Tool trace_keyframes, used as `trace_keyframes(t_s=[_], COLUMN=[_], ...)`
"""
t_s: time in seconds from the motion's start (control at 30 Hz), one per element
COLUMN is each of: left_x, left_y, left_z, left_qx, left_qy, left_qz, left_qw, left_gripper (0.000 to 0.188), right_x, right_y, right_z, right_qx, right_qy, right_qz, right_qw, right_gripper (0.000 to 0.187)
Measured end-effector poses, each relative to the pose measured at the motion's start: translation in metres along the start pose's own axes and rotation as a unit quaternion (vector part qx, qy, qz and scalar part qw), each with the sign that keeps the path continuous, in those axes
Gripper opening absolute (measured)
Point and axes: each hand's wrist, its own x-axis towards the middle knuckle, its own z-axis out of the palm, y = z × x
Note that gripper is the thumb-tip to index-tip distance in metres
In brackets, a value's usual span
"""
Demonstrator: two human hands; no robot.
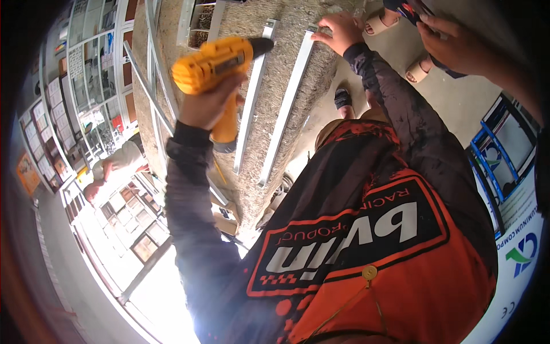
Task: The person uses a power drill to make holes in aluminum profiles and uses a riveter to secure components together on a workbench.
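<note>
My left hand (207, 104) is wrapped round the grip of a yellow cordless drill (213, 62). The drill's black chuck points right, above the far end of a pale metal bar (252, 106); whether it touches the bar, I cannot tell. A second metal bar (288, 103) lies alongside, roughly parallel. At that bar's far end is my right hand (345, 33), thumb and forefinger closed about the tip. Both bars rest on a rough, carpet-like bench top (276, 71).
A divided box of small fasteners (203, 18) sits at the bench's far side. Long metal profiles (150, 74) lie to the left. Another person's hand (441, 37) holds a dark object at upper right. Sandalled feet (381, 22) stand near. A person (123, 163) is at far left.
</note>
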Motion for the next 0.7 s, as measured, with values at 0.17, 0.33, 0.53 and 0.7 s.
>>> trace_keyframes(t_s=[0.17,0.33,0.53,0.7], left_x=[-0.020,-0.029,-0.019,-0.021], left_y=[-0.093,-0.140,-0.123,-0.132], left_z=[-0.006,-0.002,0.004,-0.007], left_qx=[0.008,-0.014,0.024,0.000], left_qy=[0.076,0.124,0.089,0.093], left_qz=[-0.082,-0.116,-0.113,-0.123], left_qw=[0.994,0.985,0.989,0.988], left_gripper=[0.030,0.034,0.030,0.031], right_x=[-0.002,0.007,0.028,0.031], right_y=[0.016,-0.006,0.024,0.009], right_z=[0.012,-0.002,-0.007,-0.011], right_qx=[0.072,0.015,0.130,0.114], right_qy=[-0.001,-0.071,-0.126,-0.154], right_qz=[0.000,0.050,0.001,-0.006], right_qw=[0.997,0.996,0.983,0.981], right_gripper=[0.048,0.050,0.058,0.050])
